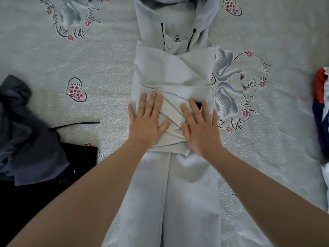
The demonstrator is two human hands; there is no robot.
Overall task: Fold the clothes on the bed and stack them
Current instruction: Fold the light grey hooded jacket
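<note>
Since the pale grey hooded jacket (175, 68) is thin, soft fabric, it can be judged light and floppy, w/ folds likely to spring open unless pressed. It is laid lengthwise down the middle of the bed sheet (106, 72), hood at the far end, hem toward the person. Both sleeves (178, 97) are crossed over the chest, approx. at mid-body. The left hand (146, 120) and right hand (199, 127) are laid flat on the crossed sleeves, fingers straight and spread; nothing is grasped, only pressed down. A small dark patch, poss. a cuff or label, is seen under the right fingers; it cannot be identified.

For the next fold, hold is best taken at the hem corners near the person, both at once, so the slack lower body is not dragged askew. The zip pull (176, 38) and black drawcords (162, 32) may snag, so the neck is better left alone.

A dark grey-blue garment pile (26, 131) is left unfolded at the left; red, white and blue cloth (320, 104) lies at the right edge.
</note>
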